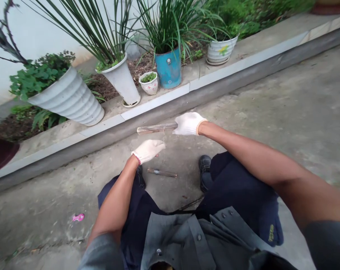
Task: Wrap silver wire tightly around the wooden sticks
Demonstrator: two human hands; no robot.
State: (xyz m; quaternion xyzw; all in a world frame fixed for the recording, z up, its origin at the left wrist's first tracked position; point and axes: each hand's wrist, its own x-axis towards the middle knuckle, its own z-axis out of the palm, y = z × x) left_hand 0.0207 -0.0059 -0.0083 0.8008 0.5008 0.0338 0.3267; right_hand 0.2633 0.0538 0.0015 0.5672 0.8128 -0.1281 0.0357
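From the head camera, you are sitting or squatting low on a concrete floor (271, 112), knees spread, both arms stretched out in front of you in white knit gloves.

Your right hand (188, 123) is clamped around one end of a thin wooden stick (155, 129). You hold it about level at knee height, its free end pointing to your left, which keeps it off the ground and within reach of the other hand. A fine thread or wire (164, 132) seems to hang from the stick near your fist; it is too thin to follow with certainty.

Your left hand (149, 149) sits just below and in front of the stick, fingers drawn together as if pinching the lower end of that strand. I cannot tell whether it truly grips anything. Holding it under the stick would keep the strand taut.

On the floor between your black shoes (205, 165) lies a second short stick (162, 173) with a dark band round it near one end, parked close by but touched by neither hand.

Beyond your hands runs a raised kerb (158, 103) carrying potted plants: a ribbed white pot (70, 98), a tall white pot (122, 80), a small patterned pot (149, 83), a blue pot (169, 68) and another white one (220, 50). A small pink scrap (78, 217) lies on the floor to your left.
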